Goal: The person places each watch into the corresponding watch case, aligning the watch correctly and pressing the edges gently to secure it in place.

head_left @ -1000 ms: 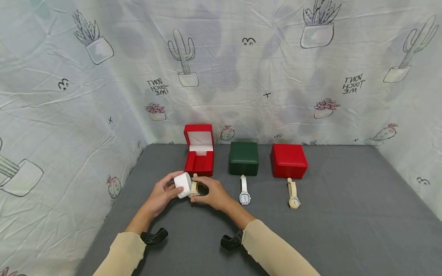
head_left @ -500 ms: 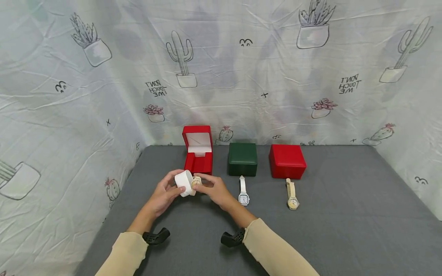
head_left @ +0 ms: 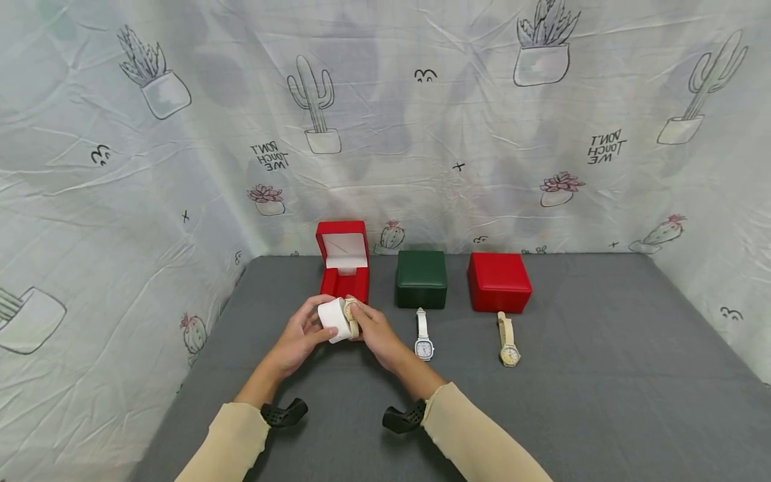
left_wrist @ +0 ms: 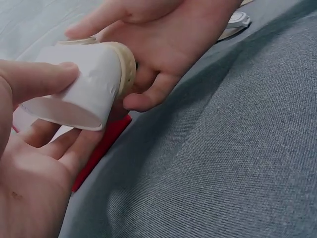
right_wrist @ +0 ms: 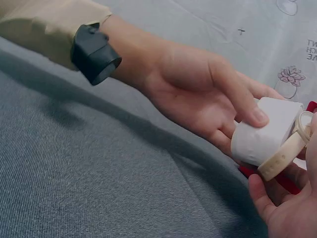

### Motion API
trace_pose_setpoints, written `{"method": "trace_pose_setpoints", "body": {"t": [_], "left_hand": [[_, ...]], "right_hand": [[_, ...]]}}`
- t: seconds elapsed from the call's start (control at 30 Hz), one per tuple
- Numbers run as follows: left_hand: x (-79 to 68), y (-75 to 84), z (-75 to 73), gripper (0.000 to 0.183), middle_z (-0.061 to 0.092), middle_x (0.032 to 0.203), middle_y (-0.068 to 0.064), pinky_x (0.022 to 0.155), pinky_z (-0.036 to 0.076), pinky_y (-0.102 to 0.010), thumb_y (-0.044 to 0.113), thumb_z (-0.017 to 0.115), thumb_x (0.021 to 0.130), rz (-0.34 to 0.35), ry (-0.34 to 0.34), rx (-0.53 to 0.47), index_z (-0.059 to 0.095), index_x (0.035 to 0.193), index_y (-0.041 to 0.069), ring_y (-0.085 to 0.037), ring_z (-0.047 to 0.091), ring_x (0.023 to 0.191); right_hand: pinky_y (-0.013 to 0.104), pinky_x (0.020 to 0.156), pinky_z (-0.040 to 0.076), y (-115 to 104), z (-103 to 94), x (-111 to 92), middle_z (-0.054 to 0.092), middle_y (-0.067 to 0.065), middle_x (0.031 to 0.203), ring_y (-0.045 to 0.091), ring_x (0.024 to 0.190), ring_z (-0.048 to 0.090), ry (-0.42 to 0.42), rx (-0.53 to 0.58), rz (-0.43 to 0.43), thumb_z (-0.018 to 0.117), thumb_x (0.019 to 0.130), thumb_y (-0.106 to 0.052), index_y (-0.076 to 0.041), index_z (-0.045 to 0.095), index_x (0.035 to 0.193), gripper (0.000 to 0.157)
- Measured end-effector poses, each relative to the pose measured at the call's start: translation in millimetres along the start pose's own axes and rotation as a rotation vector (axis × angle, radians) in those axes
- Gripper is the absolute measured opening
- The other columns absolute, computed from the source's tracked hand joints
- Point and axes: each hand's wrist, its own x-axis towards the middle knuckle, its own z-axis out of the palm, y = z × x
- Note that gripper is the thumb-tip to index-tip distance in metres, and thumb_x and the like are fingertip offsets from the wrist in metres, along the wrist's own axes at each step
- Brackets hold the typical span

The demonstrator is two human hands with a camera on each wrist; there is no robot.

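White hollow cuff [left_wrist: 94, 82]: left grip [head_left: 301, 338] | cream perforated watch [right_wrist: 292, 145]: right grip [head_left: 376, 331]

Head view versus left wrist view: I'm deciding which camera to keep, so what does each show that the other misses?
Only the head view: the green box, the closed red box and the cactus drawings.

Only the left wrist view: the hollow end of the white watch cushion and the holes in the beige watch strap.

Both: the cushion and strap themselves, the left hand, the right hand, the white watch and the gray cloth; also the open red box, though the wrist view has just a red edge, probably its.
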Motion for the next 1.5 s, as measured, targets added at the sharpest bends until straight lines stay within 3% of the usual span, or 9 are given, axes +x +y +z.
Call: {"method": "trace_pose_setpoints", "body": {"t": [0.17, 0.37, 0.57, 0.77, 0.9, 1.1, 1.3, 1.5], "left_hand": [[0.8, 6.3, 4.4, 0.059, 0.048, 0.136, -0.015, 0.087, 0.055, -0.028, 0.007, 0.071, 0.086, 0.019, 0.015, 0.080, 0.042, 0.136, 0.016, -0.030, 0.053, 0.118], [0.5, 8.7, 4.5, 0.056, 0.052, 0.136, -0.018, 0.089, 0.053, -0.023, 0.007, 0.073, 0.084, 0.070, 0.004, 0.102, 0.047, 0.133, 0.012, -0.021, 0.058, 0.113], [1.6, 12.2, 2.5, 0.053, 0.056, 0.132, -0.019, 0.089, 0.053, -0.023, 0.005, 0.075, 0.082, 0.103, -0.010, 0.119, 0.053, 0.129, 0.010, -0.018, 0.061, 0.107], [2.3, 13.2, 4.2, 0.048, 0.060, 0.126, -0.015, 0.091, 0.053, -0.023, 0.007, 0.076, 0.081, 0.121, -0.014, 0.202, 0.058, 0.126, 0.011, -0.017, 0.062, 0.104], [2.5, 13.1, 7.6, 0.048, 0.061, 0.125, -0.013, 0.091, 0.052, -0.023, 0.006, 0.075, 0.082, 0.169, 0.011, 0.251, 0.058, 0.126, 0.011, -0.016, 0.061, 0.103], [3.5, 12.8, 12.9, 0.048, 0.065, 0.122, -0.010, 0.089, 0.053, -0.023, 0.006, 0.076, 0.081, 0.204, 0.084, 0.354, 0.060, 0.126, 0.015, -0.014, 0.064, 0.099], [4.2, 13.1, 18.1, 0.049, 0.066, 0.121, -0.008, 0.088, 0.053, -0.022, 0.006, 0.076, 0.082, 0.199, 0.106, 0.400, 0.060, 0.126, 0.018, -0.018, 0.065, 0.101], [6.0, 15.6, 23.5, 0.039, 0.067, 0.117, -0.008, 0.084, 0.054, -0.022, 0.012, 0.072, 0.087, 0.216, 0.115, 0.408, 0.062, 0.124, 0.017, -0.019, 0.064, 0.095]], "right_hand": [[0.024, 0.080, 0.051, -2.5, -1.4, -0.8, 0.051, 0.014, 0.132, 0.014, 0.100, 0.052, -0.011, 0.060, 0.021, 0.036, 0.104, -0.037, -0.011, 0.038, 0.149, 0.051], [0.025, 0.081, 0.048, -2.0, -1.8, -1.0, 0.049, 0.015, 0.137, 0.012, 0.102, 0.051, -0.021, 0.132, 0.018, 0.032, 0.105, -0.038, -0.010, 0.038, 0.149, 0.052], [0.032, 0.090, 0.045, -4.6, -4.6, -1.8, 0.045, 0.011, 0.143, 0.016, 0.115, 0.048, -0.093, 0.229, 0.026, 0.030, 0.105, -0.041, -0.013, 0.037, 0.149, 0.053], [0.038, 0.097, 0.043, -8.2, -8.5, -2.8, 0.045, 0.004, 0.145, 0.019, 0.124, 0.042, -0.130, 0.225, 0.053, 0.032, 0.104, -0.041, -0.020, 0.039, 0.149, 0.050], [0.039, 0.098, 0.043, -11.2, -9.5, -3.2, 0.042, 0.004, 0.147, 0.021, 0.126, 0.040, -0.135, 0.205, 0.053, 0.035, 0.105, -0.037, -0.019, 0.038, 0.149, 0.049], [0.044, 0.103, 0.046, -10.0, -11.0, -2.7, 0.042, 0.007, 0.149, 0.021, 0.124, 0.046, -0.101, 0.178, 0.035, 0.049, 0.101, -0.025, -0.014, 0.038, 0.149, 0.050], [0.035, 0.089, 0.056, -5.2, -10.0, -3.6, 0.053, 0.015, 0.136, 0.015, 0.104, 0.057, 0.001, 0.078, -0.037, 0.059, 0.096, -0.016, -0.006, 0.044, 0.144, 0.051], [0.029, 0.081, 0.057, -6.7, -10.1, -4.9, 0.057, 0.016, 0.130, 0.014, 0.095, 0.059, 0.044, 0.075, -0.041, 0.059, 0.095, -0.014, -0.005, 0.049, 0.141, 0.048]]}}
